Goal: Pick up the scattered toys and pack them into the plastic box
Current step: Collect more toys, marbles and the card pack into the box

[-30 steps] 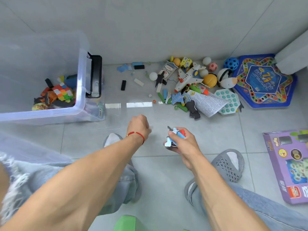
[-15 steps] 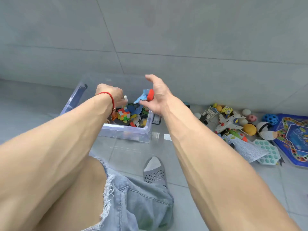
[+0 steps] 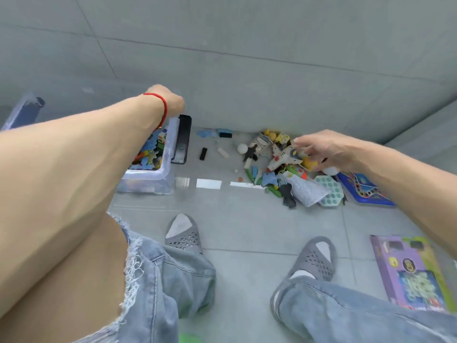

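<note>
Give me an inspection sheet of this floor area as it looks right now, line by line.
Surface: grey tiled floor.
Job's things: plastic box at left, partly filled with toys; toy pile by the wall, white toy plane in it.
Clutter: blue game board, purple box, black block.
Grippers: left hand above the box, fingers hidden; right hand open over the pile.
Cables: nothing seen.
Surroundings: grey wall; grey slippers.
</note>
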